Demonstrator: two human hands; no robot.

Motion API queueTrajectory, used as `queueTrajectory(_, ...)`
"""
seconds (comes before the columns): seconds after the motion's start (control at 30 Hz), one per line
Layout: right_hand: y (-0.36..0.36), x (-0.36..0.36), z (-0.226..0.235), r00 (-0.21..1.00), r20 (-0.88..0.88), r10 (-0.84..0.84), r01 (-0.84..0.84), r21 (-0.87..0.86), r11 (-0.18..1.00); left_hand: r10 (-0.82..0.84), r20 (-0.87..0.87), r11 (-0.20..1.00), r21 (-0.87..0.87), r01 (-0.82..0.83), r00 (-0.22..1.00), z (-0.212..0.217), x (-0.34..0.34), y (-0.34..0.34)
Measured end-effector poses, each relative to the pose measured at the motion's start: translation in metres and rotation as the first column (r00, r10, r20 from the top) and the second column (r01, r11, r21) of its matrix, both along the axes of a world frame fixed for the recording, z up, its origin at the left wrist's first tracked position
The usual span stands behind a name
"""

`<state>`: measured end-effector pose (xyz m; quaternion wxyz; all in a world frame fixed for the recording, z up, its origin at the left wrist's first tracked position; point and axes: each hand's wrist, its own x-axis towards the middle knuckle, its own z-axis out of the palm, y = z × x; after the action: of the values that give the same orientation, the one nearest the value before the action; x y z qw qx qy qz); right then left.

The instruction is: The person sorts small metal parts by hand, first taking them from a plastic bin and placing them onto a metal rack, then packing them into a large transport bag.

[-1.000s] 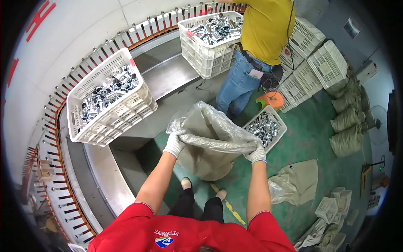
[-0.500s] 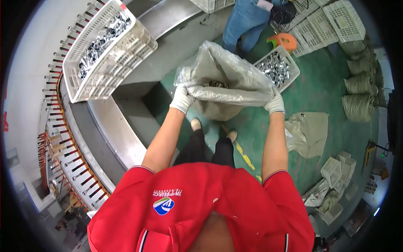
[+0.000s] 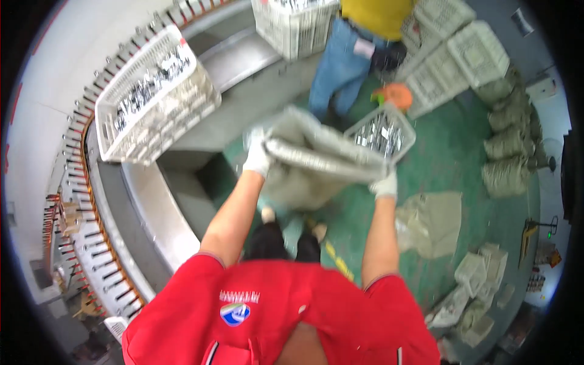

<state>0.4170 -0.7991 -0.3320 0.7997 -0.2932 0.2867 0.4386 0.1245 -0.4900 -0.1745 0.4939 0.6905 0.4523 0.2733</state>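
Note:
A beige woven sack [image 3: 298, 185] with a clear plastic liner folded over its rim hangs between my hands, its mouth held apart. My left hand [image 3: 258, 156], in a white glove, is closed round the left end of the rim. At the right end, my right hand [image 3: 385, 184], gloved too, grips the rim. The sack's inside is blurred and what lies at its bottom cannot be made out. Beyond the right side of the sack, a white crate [image 3: 401, 125] of shiny metal parts stands on the green floor.
Another white crate [image 3: 152, 131] of metal parts rests on the curved bench at left. A person in jeans [image 3: 337, 67] stands ahead beside an orange stool [image 3: 398, 95]. A flat sack [image 3: 441, 222] lies on the floor at right, near filled sacks [image 3: 505, 176].
The view has shifted. The sack's rim now slants down toward my right hand, and the dark contents visible inside before no longer show. Both hands keep their hold.

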Motion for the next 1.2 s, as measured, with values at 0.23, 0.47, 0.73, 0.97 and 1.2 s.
queueTrajectory(0.23, 0.004, -0.011, 0.024, 0.973, -0.222, 0.066, -0.091, -0.107, 0.990, 0.576, 0.225, 0.301, -0.952, 0.052, 0.786, -0.022, -0.031, -0.022)
queueTrajectory(0.47, 0.003, 0.003, 0.006, 0.980, -0.198, 0.018, -0.054, -0.177, 0.983, 0.580, 0.179, 0.224, -0.973, 0.056, 0.794, -0.014, -0.016, -0.022)
queueTrajectory(0.73, -0.011, -0.003, -0.009, 0.959, -0.269, 0.085, -0.150, -0.231, 0.961, 0.609, 0.066, 0.224, -0.970, -0.092, 0.790, -0.014, -0.025, -0.038)
queueTrajectory(0.97, -0.005, 0.003, -0.001, 0.950, -0.305, 0.062, -0.135, -0.227, 0.964, 0.608, 0.139, 0.215, -0.977, 0.007, 0.782, -0.048, -0.046, -0.017)
queueTrajectory(1.2, -0.016, 0.010, -0.020, 0.997, -0.048, 0.065, -0.074, -0.240, 0.968, 0.579, 0.151, 0.215, -0.976, 0.029, 0.801, -0.026, -0.024, -0.028)
